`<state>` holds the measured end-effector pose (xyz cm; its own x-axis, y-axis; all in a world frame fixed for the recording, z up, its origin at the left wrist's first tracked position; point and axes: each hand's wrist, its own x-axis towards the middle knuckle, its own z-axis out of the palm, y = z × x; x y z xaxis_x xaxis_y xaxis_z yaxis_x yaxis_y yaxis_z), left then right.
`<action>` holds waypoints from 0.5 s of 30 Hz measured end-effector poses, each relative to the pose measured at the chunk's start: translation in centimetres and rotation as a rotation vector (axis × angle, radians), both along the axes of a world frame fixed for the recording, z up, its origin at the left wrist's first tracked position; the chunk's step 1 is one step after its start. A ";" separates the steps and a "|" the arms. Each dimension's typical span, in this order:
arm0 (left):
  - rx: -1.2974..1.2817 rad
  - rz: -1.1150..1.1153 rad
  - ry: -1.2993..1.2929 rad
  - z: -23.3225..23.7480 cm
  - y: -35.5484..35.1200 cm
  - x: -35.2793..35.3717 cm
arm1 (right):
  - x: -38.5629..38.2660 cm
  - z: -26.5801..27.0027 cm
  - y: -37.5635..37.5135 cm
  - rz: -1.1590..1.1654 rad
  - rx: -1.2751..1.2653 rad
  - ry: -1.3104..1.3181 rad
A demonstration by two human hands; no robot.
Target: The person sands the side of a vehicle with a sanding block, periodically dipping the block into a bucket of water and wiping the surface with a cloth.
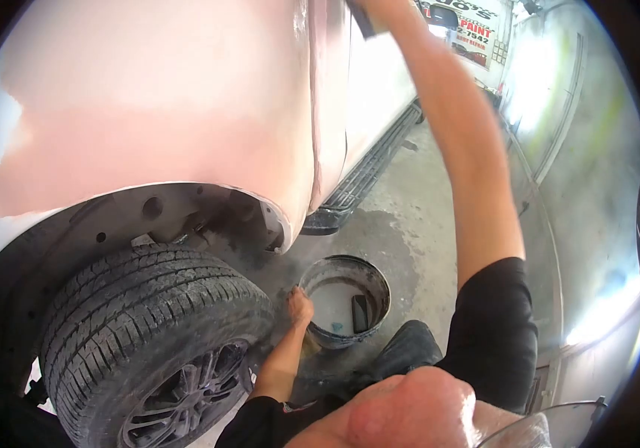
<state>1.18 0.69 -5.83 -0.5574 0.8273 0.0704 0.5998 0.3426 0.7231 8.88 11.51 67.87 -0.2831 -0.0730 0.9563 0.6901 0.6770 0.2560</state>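
Note:
My right arm reaches up to the vehicle's side, and my right hand (388, 10) is partly cut off by the top edge. It grips a dark flat sanding block (362, 18) held at the body panel. Low down by the tire, my left hand (300, 306) has its fingers curled at the left rim of a dark bucket (388, 293). Cloudy water (332, 305) fills the bucket's lower part. A black block (361, 312) rests inside against the right wall, with a small bluish piece (337, 327) nearby. Pinkish, dull patches cover the white fender (148, 149).
A large tire (148, 299) stands under the wheel arch at left. The ribbed running board (376, 160) extends along the vehicle's underside. Wet patches mark the concrete floor (424, 216). A wall (551, 201) runs along the right, and a sign (476, 33) hangs at the back.

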 end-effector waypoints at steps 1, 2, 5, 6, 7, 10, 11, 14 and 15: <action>-0.008 -0.006 -0.005 -0.5 0.2 -0.1 | 0.4 -3.0 -0.7 -0.064 -0.033 -0.042; -0.013 -0.012 -0.010 -0.6 0.3 0.0 | 0.1 -7.1 3.6 -0.055 0.351 0.052; -0.036 0.030 -0.028 -0.2 0.3 0.2 | 0.6 -13.9 2.8 -0.123 0.043 0.072; 0.001 0.045 -0.020 -0.1 0.5 -0.4 | 0.5 -12.7 2.1 -0.137 0.067 0.079; 0.032 0.054 -0.020 -0.4 0.5 -0.2 | 0.5 -10.3 1.6 -0.077 0.047 0.058; 0.026 0.048 -0.008 -0.6 0.3 0.6 | -0.1 -2.5 -0.7 0.020 -0.027 0.057; 0.014 0.048 0.007 -0.6 0.3 0.2 | -0.7 -1.0 -0.4 0.010 -0.043 0.106; -0.013 0.041 0.010 -0.5 0.2 -0.1 | -1.1 -2.3 -0.2 -0.122 -0.096 0.105; -0.012 0.039 -0.005 -0.3 0.2 -0.1 | -0.7 -5.0 -0.5 -0.156 -0.097 0.095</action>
